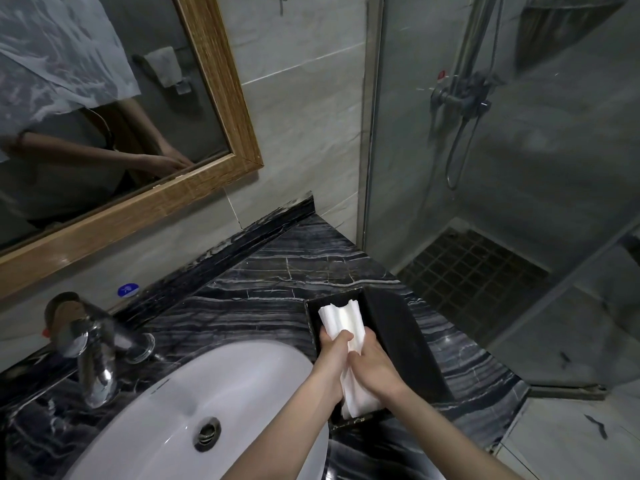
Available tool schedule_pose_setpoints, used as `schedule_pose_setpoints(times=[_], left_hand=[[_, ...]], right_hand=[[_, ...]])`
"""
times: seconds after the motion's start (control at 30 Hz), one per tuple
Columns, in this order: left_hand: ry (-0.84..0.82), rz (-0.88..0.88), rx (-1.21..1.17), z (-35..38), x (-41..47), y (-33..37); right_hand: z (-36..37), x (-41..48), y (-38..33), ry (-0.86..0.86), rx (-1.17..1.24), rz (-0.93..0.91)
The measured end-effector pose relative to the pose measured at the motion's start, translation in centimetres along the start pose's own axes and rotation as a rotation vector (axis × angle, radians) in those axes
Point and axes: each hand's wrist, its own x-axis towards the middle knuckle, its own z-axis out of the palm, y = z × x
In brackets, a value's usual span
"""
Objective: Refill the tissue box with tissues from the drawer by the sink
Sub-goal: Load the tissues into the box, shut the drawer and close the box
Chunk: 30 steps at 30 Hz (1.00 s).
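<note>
A black tissue box [398,344] lies open on the dark marble counter, right of the sink, its lid standing up along the right side. A white stack of tissues [343,323] lies lengthwise inside it. My left hand [332,355] grips the stack from the left, thumb over the top. On the stack's right side my right hand [372,363] holds it, fingers curled around its edge. Both hands are low in the box, over the middle of the stack. The drawer is out of view.
A white oval sink [194,396] lies left of the box, with a chrome faucet [86,344] behind it. A wood-framed mirror [221,98] hangs above. The glass shower wall [450,133] rises just past the counter's right end. Bare marble counter [277,271] stretches behind the box.
</note>
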Motion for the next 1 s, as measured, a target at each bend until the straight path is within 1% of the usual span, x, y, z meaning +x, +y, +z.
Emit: schedule_pose_setpoints(times=[0.23,0.4,0.6,0.77,0.93,1.0], left_hand=[[0.042,-0.071,0.1,-0.1,-0.2,0.2],[0.043,-0.107,0.094,-0.4,-0.7,0.5],[0.019,-0.081,0.149,-0.6,-1.8,1.2],[-0.008,-0.038,0.234,-1.2,-2.5,1.5],[-0.048,0.017,0.246,-1.8,-3.5,2.2],[-0.046,0.004,0.222,-2.2,-3.8,2.3]], right_hand=[[0.0,0.2,0.1,-0.037,0.015,0.003],[-0.2,-0.1,0.0,-0.023,-0.01,-0.006],[-0.9,-1.2,-1.1,-0.023,-0.016,-0.018],[-1.1,-2.1,-1.6,-0.01,0.026,-0.052],[-1.0,-3.0,-2.2,0.022,0.034,-0.066],[-0.9,-3.5,-2.4,0.025,0.026,-0.079]])
